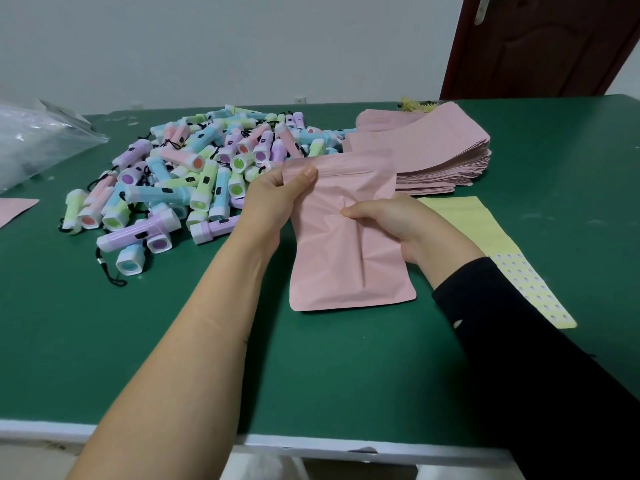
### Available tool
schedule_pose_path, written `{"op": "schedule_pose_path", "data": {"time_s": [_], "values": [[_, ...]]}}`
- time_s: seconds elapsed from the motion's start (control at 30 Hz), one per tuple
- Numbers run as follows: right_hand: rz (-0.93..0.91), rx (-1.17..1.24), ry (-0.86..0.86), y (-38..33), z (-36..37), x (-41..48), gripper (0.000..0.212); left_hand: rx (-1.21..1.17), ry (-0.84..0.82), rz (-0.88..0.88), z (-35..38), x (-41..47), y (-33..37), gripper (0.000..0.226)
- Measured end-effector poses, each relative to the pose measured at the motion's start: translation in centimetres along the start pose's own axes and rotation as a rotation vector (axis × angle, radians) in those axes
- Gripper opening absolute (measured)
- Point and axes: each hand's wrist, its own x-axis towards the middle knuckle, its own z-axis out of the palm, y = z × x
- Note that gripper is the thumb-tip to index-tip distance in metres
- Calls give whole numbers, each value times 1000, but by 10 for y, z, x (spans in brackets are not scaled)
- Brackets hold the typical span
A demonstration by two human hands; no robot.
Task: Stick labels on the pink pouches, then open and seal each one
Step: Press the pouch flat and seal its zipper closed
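Nearest the camera, two forearms reached up from the lower edge of the frame over the green surface [173, 323], the right one in a black sleeve [519, 341]. At mid-frame both hands gripped one pink pouch [346, 258], which was held tilted above the surface and creased down its middle. The left hand [273, 199] pinched the pouch's upper left corner with the thumb on top; the right hand [398, 223] clasped its right edge, thumb pressed into the wrinkled front. Just right of the pouch lay a yellow label sheet [485, 233], partly under the right wrist. Beyond the hands, in the upper right, sat a stack of pink pouches [433, 157]. Left of the stack, a heap of pastel toy flashlights [180, 181] spread across the surface. A clear plastic bag [38, 143] lay at the far left.
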Motion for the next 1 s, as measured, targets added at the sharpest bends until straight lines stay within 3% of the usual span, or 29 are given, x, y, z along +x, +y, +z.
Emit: {"op": "schedule_pose_path", "data": {"time_s": [0.13, 0.37, 0.47, 0.83, 1.0], "values": [[12, -6, -4, -1, -1, 0, 20, 76, -22, 11, -6, 1, 4, 8], [-25, -160, 7, 0, -3, -1, 16, 505, -81, 170, -17, -4, 12, 20], [-24, -207, 22, 0, -3, 0, 24, 604, -103, 186, -16, -6, 17, 19], [-25, -289, 14, 1, -4, 1, 35, 654, -158, 222, -11, -7, 15, 10], [-26, -296, -10, 2, -3, 1, 40, 717, -168, 223, -8, -4, 13, 23]]}}
